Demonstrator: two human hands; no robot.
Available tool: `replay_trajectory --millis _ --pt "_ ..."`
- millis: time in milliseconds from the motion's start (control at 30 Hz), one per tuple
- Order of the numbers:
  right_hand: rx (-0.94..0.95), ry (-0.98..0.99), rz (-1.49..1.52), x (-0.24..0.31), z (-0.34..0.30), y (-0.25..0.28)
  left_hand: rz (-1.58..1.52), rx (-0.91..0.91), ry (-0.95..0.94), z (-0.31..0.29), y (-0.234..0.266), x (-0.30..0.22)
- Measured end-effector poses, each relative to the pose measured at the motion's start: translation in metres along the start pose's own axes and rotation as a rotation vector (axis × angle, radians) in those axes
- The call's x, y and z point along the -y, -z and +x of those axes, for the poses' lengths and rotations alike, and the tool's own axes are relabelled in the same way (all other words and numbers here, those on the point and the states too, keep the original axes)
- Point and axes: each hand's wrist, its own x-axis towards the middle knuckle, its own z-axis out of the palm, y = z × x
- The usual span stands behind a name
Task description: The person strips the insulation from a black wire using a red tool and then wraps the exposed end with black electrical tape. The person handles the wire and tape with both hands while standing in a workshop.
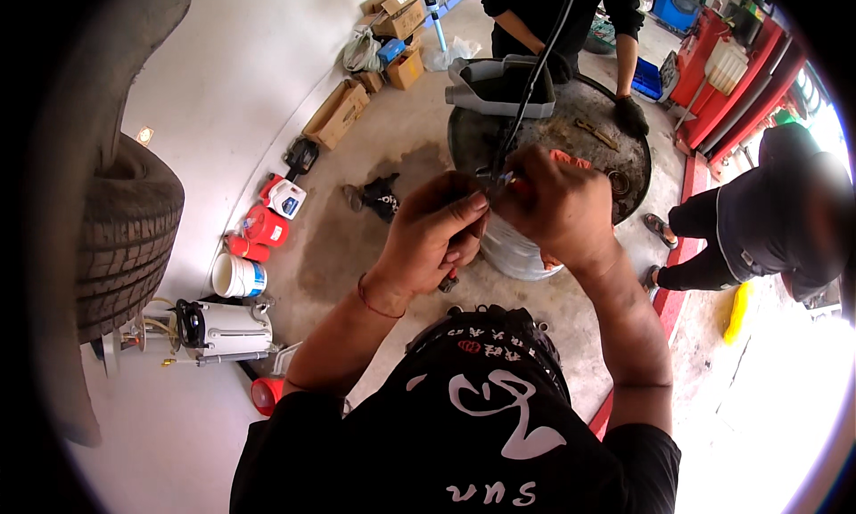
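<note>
Black cable [536, 75] drops from overhead to the bare hands of a person in a workshop, its lower end caught in front of the chest, on the near side of a dark-topped drum [584, 104]. The left hand [428, 233] and right hand [566, 206] meet there, fingers drawn narrow, apparently pinching the end between them; exactly which part each grips is hidden. The left seems to steady it, leaving the right, arched over from the other side, to do the finer handling. Raising both hands likely keeps the small end in easy sight. A red-and-black object [449, 280] shows beneath the left hand, its hold unclear. The cable is slim and gently bowed, with pale glints along its lower stretch. Beyond, a grey container [499, 104] lies at the drum's edge, while a co-worker's gloved hand [631, 115] rests on the rim, seemingly for support.
</note>
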Motion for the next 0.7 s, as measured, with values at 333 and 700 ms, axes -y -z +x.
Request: replay_trajectory --millis 333,700 --pt "0.106 -0.196 0.398 -0.008 -0.010 0.004 0.054 -0.018 -0.021 0.009 0.000 0.003" --pt "-0.261 -0.580 1.034 0.051 -0.046 -0.055 0.676 -0.091 -0.497 -0.013 0.016 0.022"
